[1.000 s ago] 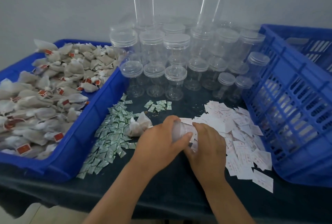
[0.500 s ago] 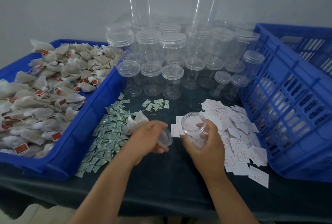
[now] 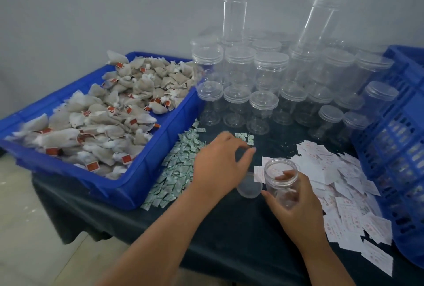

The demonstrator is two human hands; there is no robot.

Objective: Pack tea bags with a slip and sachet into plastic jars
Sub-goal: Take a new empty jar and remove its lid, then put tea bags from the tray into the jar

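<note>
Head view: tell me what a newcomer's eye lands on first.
The blue tray at left, heaped with tea bags, and the crowd of clear lidded jars at the back stand out first. In front, the right hand grips an open jar, between the green sachets and the white slips.

Two bare arms are showing at the bottom of the picture. The left forearm [image 3: 160, 235] is running uncovered right up to the left hand [image 3: 220, 166], and the right forearm [image 3: 321, 260] is looking just the same, bare through to the right hand [image 3: 296, 203]. Both wrists are showing plain. The fingers [image 3: 249, 151] are looking slender, and the nails are appearing short, though finer detail is blurring.
</note>
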